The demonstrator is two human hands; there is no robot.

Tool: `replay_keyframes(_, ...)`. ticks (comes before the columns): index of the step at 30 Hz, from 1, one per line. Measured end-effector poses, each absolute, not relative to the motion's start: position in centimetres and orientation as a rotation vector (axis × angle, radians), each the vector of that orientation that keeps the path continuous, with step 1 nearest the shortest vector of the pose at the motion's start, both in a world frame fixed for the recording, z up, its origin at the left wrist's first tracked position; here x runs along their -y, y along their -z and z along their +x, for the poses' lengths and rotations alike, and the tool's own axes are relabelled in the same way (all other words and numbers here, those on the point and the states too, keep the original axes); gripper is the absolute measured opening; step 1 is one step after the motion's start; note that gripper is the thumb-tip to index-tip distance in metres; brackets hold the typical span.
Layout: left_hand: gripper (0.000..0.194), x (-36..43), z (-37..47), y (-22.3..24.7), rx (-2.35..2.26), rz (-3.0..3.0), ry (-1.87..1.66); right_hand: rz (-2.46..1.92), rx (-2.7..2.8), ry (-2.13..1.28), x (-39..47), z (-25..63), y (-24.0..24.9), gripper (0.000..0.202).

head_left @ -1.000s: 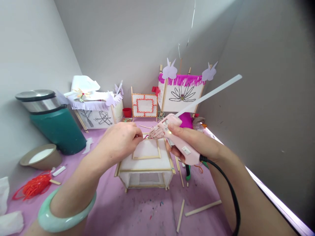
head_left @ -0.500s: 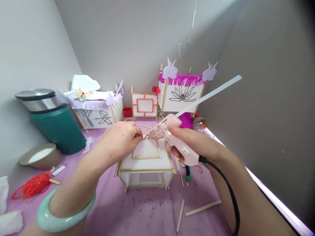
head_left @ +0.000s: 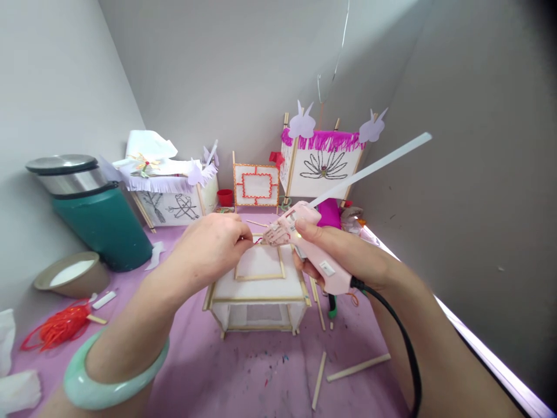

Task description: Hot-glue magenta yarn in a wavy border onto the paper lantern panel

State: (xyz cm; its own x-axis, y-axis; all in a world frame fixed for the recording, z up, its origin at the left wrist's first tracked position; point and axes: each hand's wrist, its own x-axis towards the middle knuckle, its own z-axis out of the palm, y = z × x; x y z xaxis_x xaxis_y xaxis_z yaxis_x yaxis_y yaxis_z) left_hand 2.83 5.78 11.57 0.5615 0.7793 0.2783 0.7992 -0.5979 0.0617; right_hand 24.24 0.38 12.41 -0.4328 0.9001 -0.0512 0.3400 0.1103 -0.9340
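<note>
My right hand (head_left: 333, 249) is wrapped round a pink hot glue gun (head_left: 328, 268). A long translucent glue stick (head_left: 374, 166) juts from the gun's back end, up and to the right. The nozzle tip points left, close to my left fingertips. My left hand (head_left: 217, 241) is closed in a pinch on a thin dark-red cord (head_left: 258, 240), most of it hidden by the fingers. Below both hands stands a white box frame (head_left: 261, 292) of wooden sticks and paper, with a stick square (head_left: 260, 277) on its top.
Loose wooden sticks (head_left: 359, 367) lie at the front right. Behind stand a lantern with a flower drawing (head_left: 324, 168), a small red-trimmed panel (head_left: 256, 186) and another lantern (head_left: 174, 200). A green tumbler (head_left: 102, 226), a bowl (head_left: 85, 281) and red cord (head_left: 58, 328) are at left.
Both hands, the glue gun and the cord hold almost the same position. Only the view has shifted very slightly.
</note>
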Motion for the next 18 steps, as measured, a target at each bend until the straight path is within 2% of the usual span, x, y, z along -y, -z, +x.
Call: replay_keyframes(18,0.026,-5.6,2.8,-11.5,1.361,-2.777,0.443,-1.304,1.597,-1.382,-0.6,25.3,-12.2,0.062)
